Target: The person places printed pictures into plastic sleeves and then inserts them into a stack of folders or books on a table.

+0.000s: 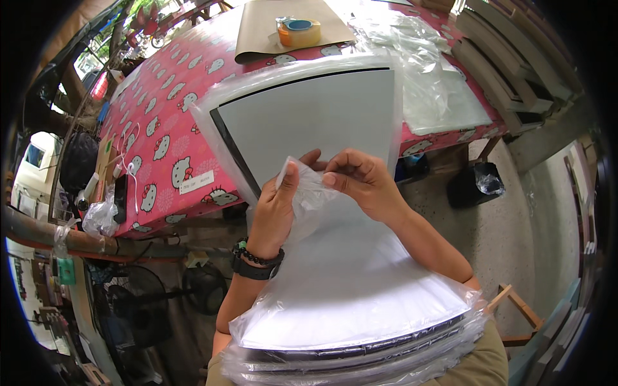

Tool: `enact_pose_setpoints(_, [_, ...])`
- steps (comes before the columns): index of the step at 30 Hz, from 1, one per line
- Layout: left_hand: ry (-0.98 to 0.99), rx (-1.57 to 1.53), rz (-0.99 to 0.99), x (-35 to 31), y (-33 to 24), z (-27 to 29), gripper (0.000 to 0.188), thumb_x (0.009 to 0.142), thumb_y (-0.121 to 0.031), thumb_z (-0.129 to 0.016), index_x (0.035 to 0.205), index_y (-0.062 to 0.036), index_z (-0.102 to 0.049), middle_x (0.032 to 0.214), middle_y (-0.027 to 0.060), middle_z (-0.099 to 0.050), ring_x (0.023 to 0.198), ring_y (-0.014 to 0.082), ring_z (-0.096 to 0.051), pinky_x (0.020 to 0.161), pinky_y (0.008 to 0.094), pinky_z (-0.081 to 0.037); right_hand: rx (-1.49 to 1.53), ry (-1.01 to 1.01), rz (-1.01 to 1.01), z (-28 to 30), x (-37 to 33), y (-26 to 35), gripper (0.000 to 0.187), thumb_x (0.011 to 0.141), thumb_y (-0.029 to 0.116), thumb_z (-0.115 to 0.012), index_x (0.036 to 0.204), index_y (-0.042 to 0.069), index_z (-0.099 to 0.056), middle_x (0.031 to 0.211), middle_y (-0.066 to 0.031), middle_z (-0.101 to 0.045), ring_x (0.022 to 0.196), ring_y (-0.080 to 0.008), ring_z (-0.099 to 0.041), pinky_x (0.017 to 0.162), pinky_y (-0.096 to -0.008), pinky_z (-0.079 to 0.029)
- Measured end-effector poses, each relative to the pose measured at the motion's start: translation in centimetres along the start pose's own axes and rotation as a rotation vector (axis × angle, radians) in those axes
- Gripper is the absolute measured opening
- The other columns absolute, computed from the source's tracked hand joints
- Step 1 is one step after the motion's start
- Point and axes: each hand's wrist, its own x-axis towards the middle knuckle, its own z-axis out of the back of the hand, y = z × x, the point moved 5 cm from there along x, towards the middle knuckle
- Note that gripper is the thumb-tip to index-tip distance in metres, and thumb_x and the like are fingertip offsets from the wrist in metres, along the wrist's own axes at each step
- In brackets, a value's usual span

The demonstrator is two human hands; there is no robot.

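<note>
A crumpled piece of clear plastic film (308, 193) is bunched between my two hands. My left hand (275, 209) is closed round it, thumb up, with a dark watch and a beaded bracelet at the wrist. My right hand (362, 183) pinches the film's upper edge between thumb and fingers. Below them a stack of flat white panels in clear plastic wrapping (360, 302) lies across my lap, its layers showing at the near edge. Its far end, with a grey-white face and black border (309, 109), leans on the table edge under the wrapping.
The table has a pink patterned cloth (154, 135). On it are brown paper (257, 32), a tape roll (300, 32) and clear plastic bags (444, 103). A black bin (473, 185) stands on the floor at right, near stacked frame pieces (508, 64). A fan (138, 299) stands at lower left.
</note>
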Motion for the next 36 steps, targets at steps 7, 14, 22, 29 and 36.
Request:
enact_pose_setpoints(7, [-0.074,-0.120,-0.037,-0.2,0.1,0.3,0.049,0.091,-0.035,-0.038,0.114,0.0075,-0.045,0.103,0.0108,-0.054,0.092,0.0153,-0.053,0.081,0.0275,-0.042,-0.249,-0.037,0.033,-0.5,-0.2,0.1,0.008,0.082,0.009,-0.058,0.083,0.002,-0.055,0.074,0.0006,-0.053,0.069,-0.0054,-0.048,0.064,-0.0190,-0.041])
enact_pose_setpoints(14, [-0.122,0.069,0.033,-0.8,0.3,0.2,0.043,0.080,-0.023,-0.062,0.111,0.0043,-0.050,0.096,0.0049,-0.057,0.085,0.0101,-0.053,0.077,0.0238,-0.041,-0.065,-0.056,-0.028,0.2,-0.3,-0.3,0.016,0.080,0.014,-0.062,0.082,0.000,-0.056,0.075,-0.0015,-0.057,0.069,-0.0073,-0.051,0.064,-0.0212,-0.042])
enact_pose_setpoints(22, [-0.204,-0.025,-0.087,-1.1,-0.2,0.5,0.045,0.077,-0.009,-0.063,0.117,0.0026,-0.046,0.099,0.0089,-0.058,0.089,0.0123,-0.055,0.078,0.0237,-0.044,0.037,0.043,-0.050,0.3,0.0,-1.2,0.020,0.076,0.015,-0.065,0.086,0.000,-0.057,0.077,-0.0033,-0.058,0.071,-0.0066,-0.052,0.065,-0.0206,-0.042])
enact_pose_setpoints(29, [-0.210,-0.033,-0.125,-1.1,-0.9,-0.1,0.048,0.076,-0.013,-0.064,0.118,0.0015,-0.045,0.098,0.0089,-0.058,0.089,0.0129,-0.055,0.077,0.0233,-0.043,-0.004,0.049,-0.065,-0.2,-0.3,-0.8,0.012,0.077,0.010,-0.063,0.081,0.000,-0.058,0.076,-0.0024,-0.058,0.068,-0.0069,-0.051,0.062,-0.0207,-0.042])
enact_pose_setpoints(36, [-0.259,0.097,0.038,-1.5,1.0,1.2,0.027,0.074,-0.020,-0.067,0.091,-0.0010,-0.059,0.081,0.0009,-0.058,0.074,0.0079,-0.052,0.066,0.0212,-0.041,-0.240,-0.021,0.027,0.0,-0.5,0.1,0.007,0.078,0.007,-0.061,0.079,0.001,-0.057,0.073,-0.0003,-0.056,0.068,-0.0060,-0.049,0.063,-0.0205,-0.041])
